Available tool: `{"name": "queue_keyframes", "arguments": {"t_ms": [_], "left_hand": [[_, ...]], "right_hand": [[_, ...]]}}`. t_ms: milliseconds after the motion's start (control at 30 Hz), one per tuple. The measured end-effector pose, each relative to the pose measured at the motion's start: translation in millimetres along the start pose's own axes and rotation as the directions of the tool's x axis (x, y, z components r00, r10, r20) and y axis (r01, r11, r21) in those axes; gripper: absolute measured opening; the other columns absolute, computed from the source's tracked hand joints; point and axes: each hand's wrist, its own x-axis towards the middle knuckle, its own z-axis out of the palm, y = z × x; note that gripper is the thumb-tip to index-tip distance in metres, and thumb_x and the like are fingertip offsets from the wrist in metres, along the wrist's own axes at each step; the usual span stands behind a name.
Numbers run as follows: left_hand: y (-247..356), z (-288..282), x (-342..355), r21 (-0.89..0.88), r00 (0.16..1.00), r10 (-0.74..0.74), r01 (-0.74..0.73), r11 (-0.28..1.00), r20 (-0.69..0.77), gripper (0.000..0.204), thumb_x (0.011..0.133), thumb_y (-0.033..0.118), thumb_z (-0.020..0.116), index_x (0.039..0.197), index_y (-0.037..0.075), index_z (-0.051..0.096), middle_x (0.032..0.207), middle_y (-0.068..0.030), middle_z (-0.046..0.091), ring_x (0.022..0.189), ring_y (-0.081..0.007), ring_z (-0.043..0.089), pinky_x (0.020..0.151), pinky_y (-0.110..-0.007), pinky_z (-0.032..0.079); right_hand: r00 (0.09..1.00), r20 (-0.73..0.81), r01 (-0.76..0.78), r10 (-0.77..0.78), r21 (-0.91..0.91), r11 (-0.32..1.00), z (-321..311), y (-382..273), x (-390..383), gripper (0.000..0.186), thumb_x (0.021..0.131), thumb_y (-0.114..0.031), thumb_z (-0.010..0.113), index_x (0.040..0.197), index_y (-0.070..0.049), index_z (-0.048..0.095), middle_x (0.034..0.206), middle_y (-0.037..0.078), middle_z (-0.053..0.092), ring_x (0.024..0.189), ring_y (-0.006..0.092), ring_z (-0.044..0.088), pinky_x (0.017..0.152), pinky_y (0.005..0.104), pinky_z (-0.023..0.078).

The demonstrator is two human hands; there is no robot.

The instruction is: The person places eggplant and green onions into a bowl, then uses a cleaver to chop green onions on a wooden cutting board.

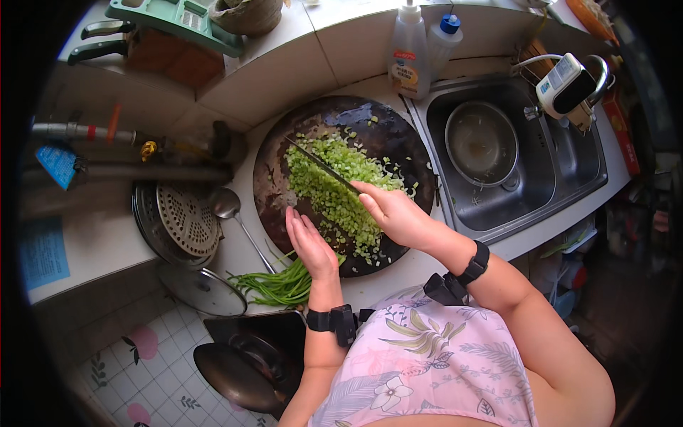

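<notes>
Knife [321, 164] pinched in R hand [390, 212], above board [272, 188]; L hand [311, 248] flat, empty, nr board's left-near edge. I judge green pile [331, 188] on board mostly chopped; long greens [279, 282] by board's near edge uncut.

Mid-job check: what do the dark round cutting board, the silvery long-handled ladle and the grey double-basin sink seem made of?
Dark round cutting board: probably wood, worn; patchy brown staining and glossy, perhaps damp, glare; grain unclear.
Silvery long-handled ladle: metal, likely stainless steel, smooth; its bowl catches highlights.
Grey double-basin sink: likely stainless steel, satin finish; soft, blurred reflections.
</notes>
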Motion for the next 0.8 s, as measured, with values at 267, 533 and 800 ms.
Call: {"name": "queue_keyframes", "arguments": {"t_ms": [267, 533, 800], "left_hand": [[4, -4, -2, 0.114, 0.995, 0.073, -0.081, 0.990, 0.069, 0.050, 0.099, 0.017, 0.043, 0.142, -0.003, 0.029, 0.150, -0.0177, 0.026, 0.142, -0.0231, 0.020, 0.115, -0.033, 0.017], [8, -15, 2, 0.179, 0.992, 0.104, -0.116, 0.977, 0.076, 0.046, 0.098, 0.013, 0.044, 0.140, -0.003, 0.034, 0.146, -0.0172, 0.032, 0.138, -0.0230, 0.027, 0.114, -0.034, 0.019], [12, -12, 2, 0.238, 0.982, 0.106, -0.141, 0.961, 0.155, 0.045, 0.098, 0.012, 0.044, 0.139, -0.003, 0.035, 0.146, -0.0173, 0.033, 0.139, -0.0237, 0.027, 0.114, -0.036, 0.019]], "right_hand": [[1.000, -0.021, 0.023, -0.024, -0.027, 0.999, 4, 1, -1, 0.037, 0.099, -0.024, 0.043, 0.130, -0.005, 0.050, 0.073, 0.022, 0.061, 0.070, 0.0368, 0.061, 0.067, 0.0430, 0.047], [0.999, -0.020, -0.030, 0.030, 0.013, 0.999, -1, 1, -4, 0.038, 0.098, -0.026, 0.043, 0.125, -0.001, 0.051, 0.085, 0.028, 0.063, 0.083, 0.0434, 0.061, 0.075, 0.0476, 0.048], [0.993, -0.101, 0.067, -0.064, 0.020, 0.998, 3, 6, -6, 0.038, 0.098, -0.026, 0.043, 0.126, -0.001, 0.051, 0.086, 0.028, 0.063, 0.084, 0.0426, 0.061, 0.076, 0.0464, 0.048]]}}
